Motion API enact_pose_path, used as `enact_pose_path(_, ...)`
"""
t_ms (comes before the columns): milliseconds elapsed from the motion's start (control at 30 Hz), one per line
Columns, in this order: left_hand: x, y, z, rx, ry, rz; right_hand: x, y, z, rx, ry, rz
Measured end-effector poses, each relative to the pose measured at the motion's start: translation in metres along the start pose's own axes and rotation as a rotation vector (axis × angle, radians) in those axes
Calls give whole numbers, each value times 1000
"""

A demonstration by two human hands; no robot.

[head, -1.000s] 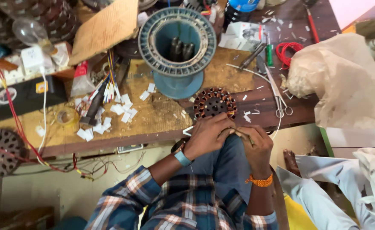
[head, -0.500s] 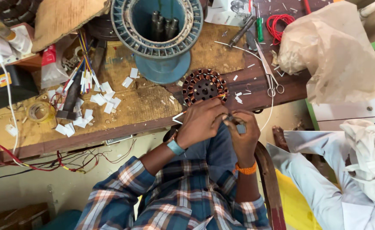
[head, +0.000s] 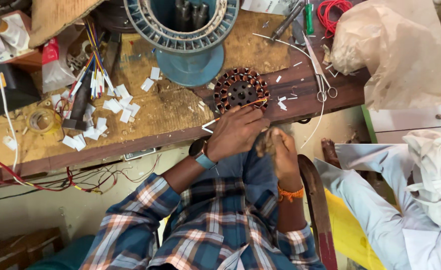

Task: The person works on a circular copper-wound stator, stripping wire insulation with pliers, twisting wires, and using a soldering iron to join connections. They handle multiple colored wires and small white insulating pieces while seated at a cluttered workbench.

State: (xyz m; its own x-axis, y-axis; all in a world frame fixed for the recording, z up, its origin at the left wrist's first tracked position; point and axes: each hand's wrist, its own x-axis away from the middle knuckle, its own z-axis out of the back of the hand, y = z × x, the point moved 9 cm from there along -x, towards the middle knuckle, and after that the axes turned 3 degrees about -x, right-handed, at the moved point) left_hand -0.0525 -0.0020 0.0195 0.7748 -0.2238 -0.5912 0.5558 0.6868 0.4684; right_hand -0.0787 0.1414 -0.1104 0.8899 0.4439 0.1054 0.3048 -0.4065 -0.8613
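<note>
Just below the wound stator, both my hands worked at the bench edge

My left hand [head: 236,132] was closed narrowly on a thin orange-tipped stick [head: 233,112] whose end touched the wound stator [head: 240,90]; my right hand [head: 280,150], curled beside it, was blurred, so I could not tell what it held. Scissors [head: 319,75] lay right of the stator, the big blue stator housing [head: 183,35] stood above it, and white paper scraps [head: 105,117] were well left of it

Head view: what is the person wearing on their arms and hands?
Both arms are in plaid sleeves of blue, white and rust, rolled to about the elbow. The left hand is bare, with a teal-strapped watch at the wrist. The right hand is bare too, with an orange thread band around the wrist. No gloves.
</note>
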Motion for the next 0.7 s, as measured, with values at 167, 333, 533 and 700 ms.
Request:
enact_pose_path(167, -7, -6, -3, 51, -39, 133, 16, -63, -17, 902, 268, 492)
enact_pose_path(333, -11, -4, 0, 39, -38, 158, 24, -89, -53, 1138, 281, 835)
enact_pose_path(533, -1, 3, 0, -38, 20, -7, 7, -32, 2, 327, 226, 151)
enact_pose_path(700, 2, -3, -10, -29, -45, 42, 7, -17, 0, 237, 122, 20)
